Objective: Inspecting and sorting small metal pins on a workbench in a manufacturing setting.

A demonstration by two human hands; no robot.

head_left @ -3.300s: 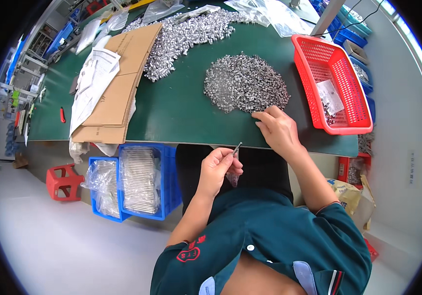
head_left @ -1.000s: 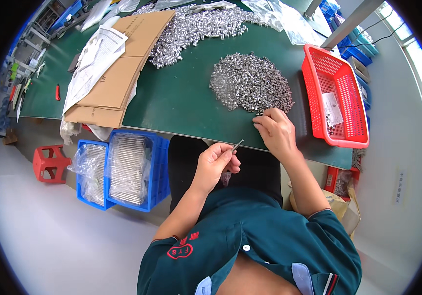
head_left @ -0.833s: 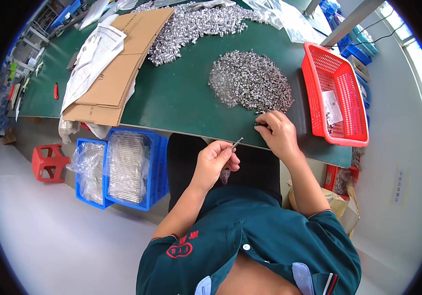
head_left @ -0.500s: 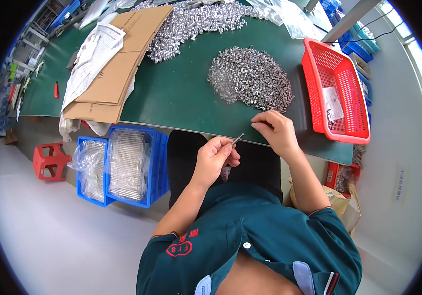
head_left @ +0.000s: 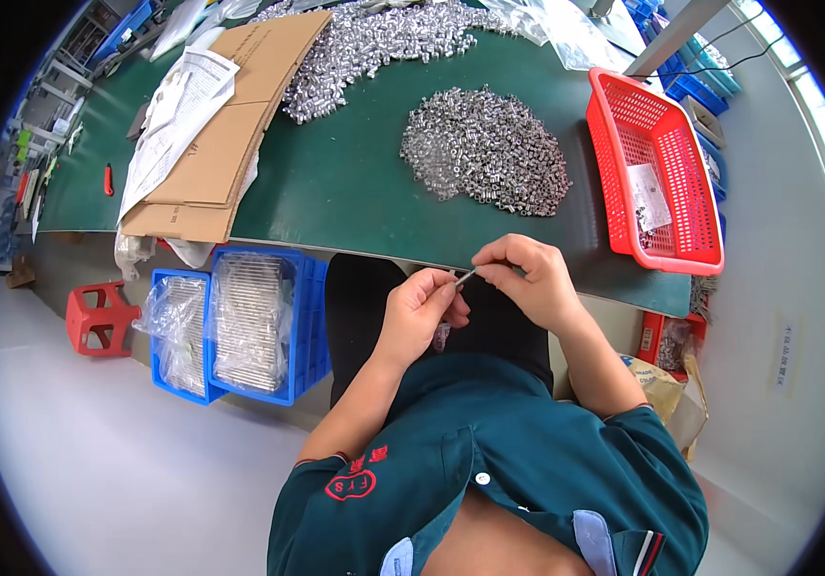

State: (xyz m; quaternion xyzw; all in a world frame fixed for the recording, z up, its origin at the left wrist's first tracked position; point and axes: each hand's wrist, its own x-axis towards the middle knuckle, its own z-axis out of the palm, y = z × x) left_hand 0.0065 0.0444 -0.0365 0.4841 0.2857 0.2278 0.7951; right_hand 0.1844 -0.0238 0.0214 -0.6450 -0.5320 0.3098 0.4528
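Where both hands (head_left: 475, 293) meet, green table (head_left: 355, 182).

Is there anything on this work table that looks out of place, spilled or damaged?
Nothing looks damaged. The small metal parts lie loose in a heap on the green table, not in the red basket. The flattened cardboard hangs over the near table edge. Both hands meet at a thin metal pin.
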